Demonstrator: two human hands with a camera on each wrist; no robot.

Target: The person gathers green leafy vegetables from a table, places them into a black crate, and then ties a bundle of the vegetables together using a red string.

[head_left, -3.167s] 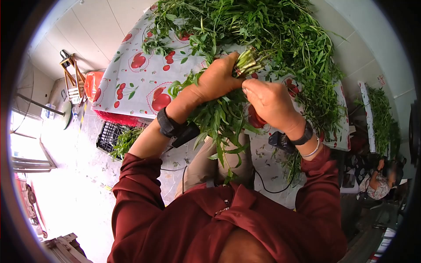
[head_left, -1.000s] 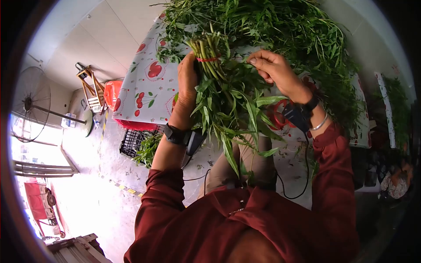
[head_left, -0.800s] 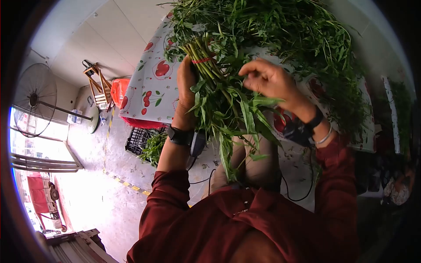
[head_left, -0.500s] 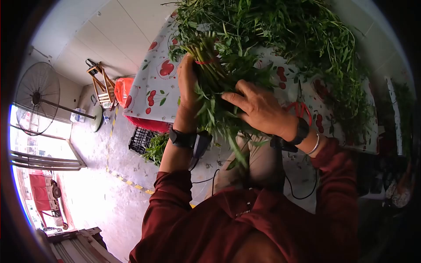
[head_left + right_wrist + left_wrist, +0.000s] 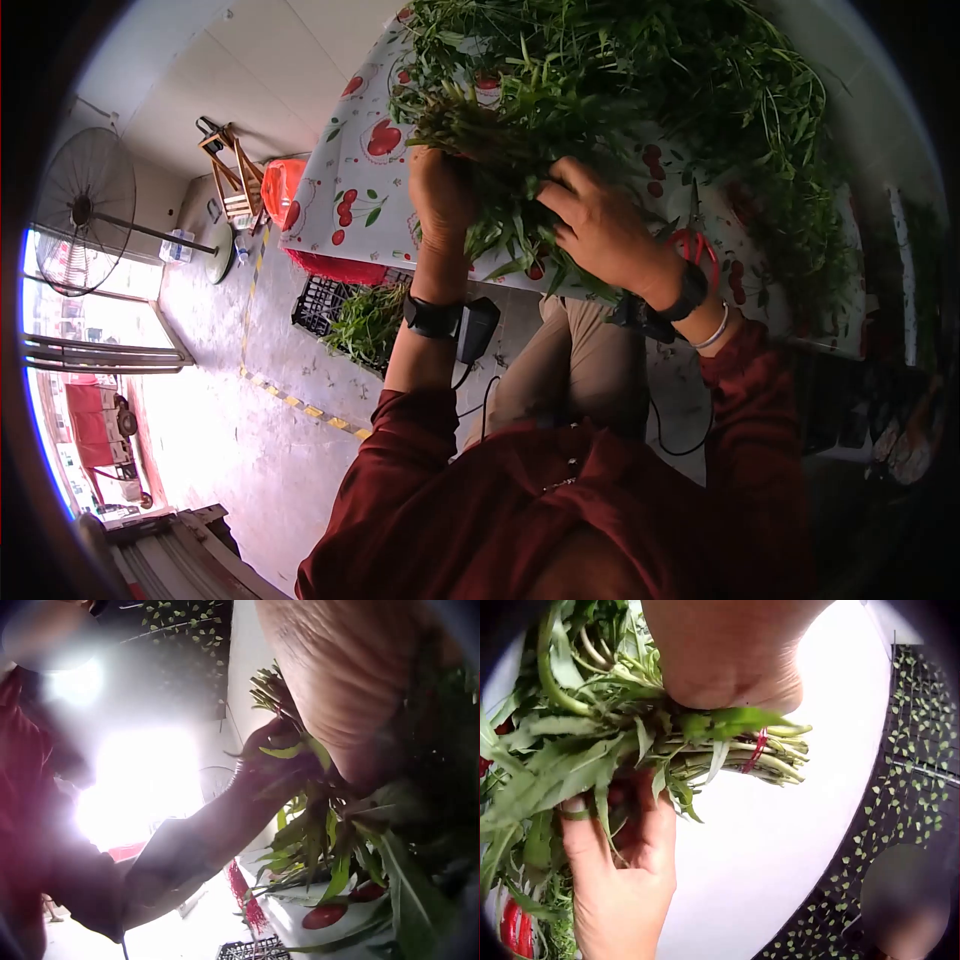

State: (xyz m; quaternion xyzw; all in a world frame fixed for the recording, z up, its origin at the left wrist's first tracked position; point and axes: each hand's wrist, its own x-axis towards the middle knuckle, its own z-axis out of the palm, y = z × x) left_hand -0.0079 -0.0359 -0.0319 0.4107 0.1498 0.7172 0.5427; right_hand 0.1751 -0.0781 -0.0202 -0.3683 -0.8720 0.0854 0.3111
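My left hand (image 5: 440, 195) grips a bunch of leafy greens (image 5: 465, 130) near its stems, over the edge of the cherry-print tablecloth. A red band (image 5: 757, 750) circles the cut stems, as the left wrist view shows. Lower down the bunch, my right hand (image 5: 610, 225) has its thumb and bent fingers around the leafy part. Leaves partly hide those fingertips in the left wrist view. Scissors with red handles (image 5: 714, 260) lie on the cloth beside my right wrist.
A large heap of loose greens (image 5: 650, 60) covers the table's far and right side. Below the left edge, a black crate (image 5: 318, 308) holds more greens. A standing fan (image 5: 85, 210), a folding wooden stool (image 5: 238, 185) and a red bag (image 5: 285, 185) stand to the left.
Both hands were at the stems earlier. My right hand then came away from the bunch and moved back onto its leaves. The bunch has shifted forward over the table, stems tilting left.
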